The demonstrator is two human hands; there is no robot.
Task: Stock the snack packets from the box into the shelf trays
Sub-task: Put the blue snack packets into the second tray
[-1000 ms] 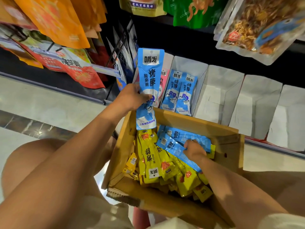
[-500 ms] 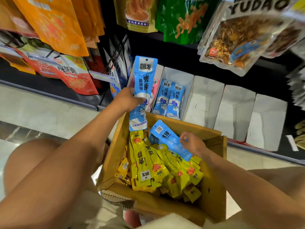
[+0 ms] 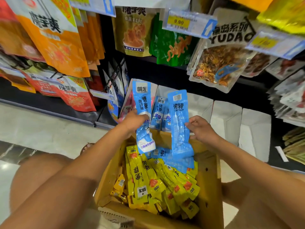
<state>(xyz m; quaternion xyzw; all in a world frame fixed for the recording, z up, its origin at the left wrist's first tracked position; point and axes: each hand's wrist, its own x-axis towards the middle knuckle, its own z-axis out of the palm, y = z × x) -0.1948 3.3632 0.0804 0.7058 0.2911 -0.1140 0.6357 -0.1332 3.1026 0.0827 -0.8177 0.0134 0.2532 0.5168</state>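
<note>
Head view: above a cardboard box of yellow packets, the left hand grips a long blue packet at mid-length. The right hand pinches a second blue packet by its edge, both upright just before a white shelf tray. They look light, limp and slick, so a mid-length hold should stop them folding.

You can read 啃发 on the long blue plastic packet in your left hand, 烤脖 on the second blue packet in your right hand, 9.90 on the yellow shelf price tag, YUDAO on the clear hanging pouch
</note>
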